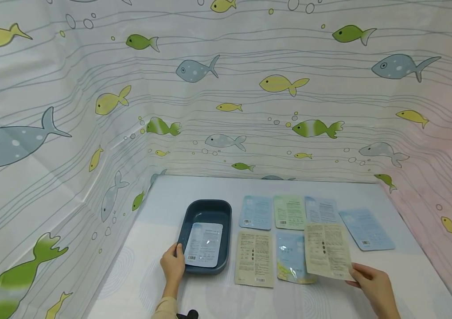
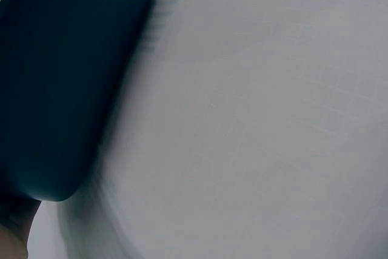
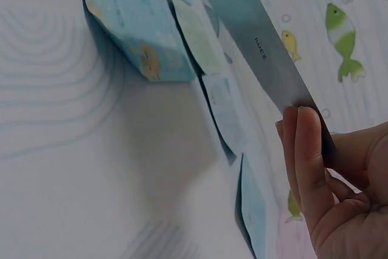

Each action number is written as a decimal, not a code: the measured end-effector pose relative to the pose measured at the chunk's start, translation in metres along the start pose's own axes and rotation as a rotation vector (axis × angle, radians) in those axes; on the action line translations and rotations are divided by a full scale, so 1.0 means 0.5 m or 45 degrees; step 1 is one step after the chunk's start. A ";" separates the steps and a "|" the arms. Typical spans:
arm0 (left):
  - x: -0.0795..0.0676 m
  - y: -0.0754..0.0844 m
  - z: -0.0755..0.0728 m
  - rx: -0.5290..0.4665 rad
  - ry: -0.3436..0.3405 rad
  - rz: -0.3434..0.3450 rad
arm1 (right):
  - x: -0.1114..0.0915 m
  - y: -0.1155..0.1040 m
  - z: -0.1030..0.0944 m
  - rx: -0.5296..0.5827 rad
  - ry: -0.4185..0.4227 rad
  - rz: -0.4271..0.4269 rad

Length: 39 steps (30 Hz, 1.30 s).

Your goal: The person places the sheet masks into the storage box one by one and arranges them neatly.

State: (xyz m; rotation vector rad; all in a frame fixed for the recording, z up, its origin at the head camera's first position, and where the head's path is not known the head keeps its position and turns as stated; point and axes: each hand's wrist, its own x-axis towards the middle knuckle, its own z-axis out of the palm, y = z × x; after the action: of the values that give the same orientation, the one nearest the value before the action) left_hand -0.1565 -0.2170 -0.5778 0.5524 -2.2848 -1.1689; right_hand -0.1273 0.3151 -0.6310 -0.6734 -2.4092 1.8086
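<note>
My left hand (image 1: 173, 264) grips the left rim of a dark blue plastic basin (image 1: 227, 239), thumb over the edge. Inside lies a pale blue sheet mask packet (image 1: 204, 244). In the right wrist view, my right hand (image 3: 336, 180) pinches one corner of a flat packet (image 3: 264, 47) marked 23ml, between thumb and fingers. From the head view this is a beige sheet mask packet (image 1: 327, 250), lifted off the table and overlapping a blue packet with a yellow picture (image 1: 291, 257). Another beige packet (image 1: 254, 258) lies between that one and the basin.
Along the back lie a blue packet (image 1: 255, 212), a green packet (image 1: 289, 212) and another blue packet (image 1: 321, 209). One more blue packet (image 1: 367, 229) lies askew at the right. A fish-print sheet (image 1: 226, 97) walls in the white table (image 1: 146, 221) on three sides.
</note>
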 end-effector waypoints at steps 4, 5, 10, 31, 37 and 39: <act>0.000 -0.002 0.000 -0.010 0.013 0.014 | 0.000 -0.007 0.017 0.001 -0.033 -0.046; 0.000 -0.002 0.001 -0.012 0.016 0.017 | 0.000 -0.007 0.023 -0.011 -0.046 -0.061; 0.000 -0.001 0.001 -0.016 0.014 0.016 | 0.003 -0.018 0.055 -0.031 -0.073 -0.093; -0.001 -0.001 -0.002 -0.007 -0.014 -0.023 | -0.144 -0.269 0.169 0.038 -0.294 -0.143; 0.001 0.001 -0.001 -0.001 -0.013 -0.023 | -0.143 -0.280 0.194 0.062 -0.305 -0.156; 0.000 0.001 -0.001 0.003 -0.010 -0.020 | -0.143 -0.283 0.202 0.072 -0.309 -0.162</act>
State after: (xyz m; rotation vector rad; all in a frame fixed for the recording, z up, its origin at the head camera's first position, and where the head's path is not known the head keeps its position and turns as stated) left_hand -0.1564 -0.2170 -0.5772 0.5681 -2.2930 -1.1778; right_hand -0.1364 0.1663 -0.5161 -0.3023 -2.4673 1.9987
